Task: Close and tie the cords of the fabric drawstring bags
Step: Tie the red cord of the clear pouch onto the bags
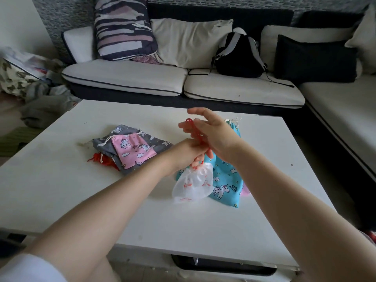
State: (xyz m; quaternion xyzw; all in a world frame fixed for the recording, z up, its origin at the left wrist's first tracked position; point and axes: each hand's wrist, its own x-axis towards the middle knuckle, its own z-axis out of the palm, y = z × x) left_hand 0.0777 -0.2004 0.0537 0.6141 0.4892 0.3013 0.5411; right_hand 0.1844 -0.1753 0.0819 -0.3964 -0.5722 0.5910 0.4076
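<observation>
White sheer bag [193, 185], gathered neck, hangs above white tabletop [81, 200] | red cord [198, 135]: left hand [188, 152] grip pinches it at the neck; right hand [213, 135] fingers spread, loop around them | blue unicorn cotton bag [225, 180] flat beneath | pink [133, 149], grey [120, 130], red [101, 158] bags piled left | black backpack [238, 55] on sofa [126, 78]
</observation>
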